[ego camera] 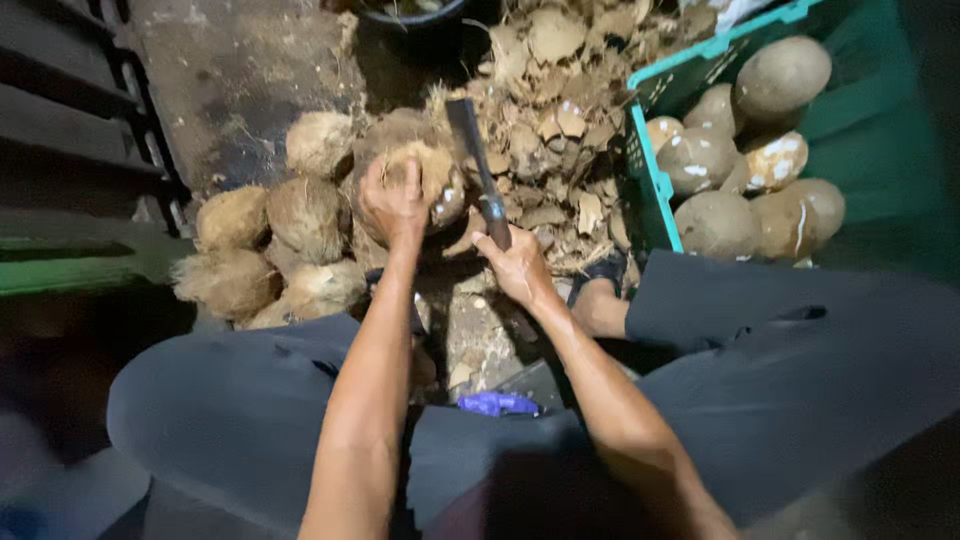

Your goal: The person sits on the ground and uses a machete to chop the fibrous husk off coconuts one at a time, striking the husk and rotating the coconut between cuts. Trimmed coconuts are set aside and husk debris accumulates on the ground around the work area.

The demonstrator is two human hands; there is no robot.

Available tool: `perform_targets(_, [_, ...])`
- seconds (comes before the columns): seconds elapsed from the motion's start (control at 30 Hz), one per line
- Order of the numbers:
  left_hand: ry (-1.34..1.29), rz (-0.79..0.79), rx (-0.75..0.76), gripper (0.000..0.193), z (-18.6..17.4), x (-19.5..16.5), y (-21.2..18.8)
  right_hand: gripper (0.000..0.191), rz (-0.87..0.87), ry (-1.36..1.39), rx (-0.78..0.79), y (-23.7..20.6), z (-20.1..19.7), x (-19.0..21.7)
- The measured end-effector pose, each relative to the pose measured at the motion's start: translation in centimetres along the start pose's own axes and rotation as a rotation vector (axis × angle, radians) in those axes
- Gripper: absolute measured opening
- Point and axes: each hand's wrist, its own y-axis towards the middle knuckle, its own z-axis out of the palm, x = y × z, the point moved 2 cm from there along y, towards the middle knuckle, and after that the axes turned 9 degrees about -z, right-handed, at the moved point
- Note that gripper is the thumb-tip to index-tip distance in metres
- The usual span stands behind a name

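Rough, dark concrete floor [235, 75] spreads under the seated person, whose knees in dark trousers frame the lower half of the view. Between the knees, the left hand [392, 203] wraps over the top of a hairy brown coconut [425, 172], fingers curled tight on its fibrous husk, with a pale patch of shell showing at its right side. Just beside it, the right hand [515, 265] is closed around the handle of a cleaver [478, 165], whose flat dark blade points up and away, its edge close to the coconut's right flank; whether they touch is hard to tell. To the left lies a heap of unhusked coconuts [270, 245], shaggy and round. Behind the blade a litter of husk chips [555, 110], curled and tan, covers the ground. On the right a teal plastic crate [650, 185] holds smooth, pale peeled coconuts [745, 150], its far side cut off by the frame. A bare foot [598, 305] rests near the crate's corner. A small purple object [497, 403] lies between the legs, too blurred to identify. Dark slats [70, 110] at far left fade into shadow.
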Motion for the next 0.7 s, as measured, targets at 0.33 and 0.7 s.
perform_targets(0.33, [-0.035,-0.002,0.035,0.056,-0.1,-0.5,0.1,0.028,0.547,0.1,0.095,-0.1,0.8,-2.2])
perform_targets(0.7, [-0.195,-0.29,0.299,0.054,-3.5,1.9,3.6,0.029,0.15,-0.023,0.014,0.7,1.1,-2.5])
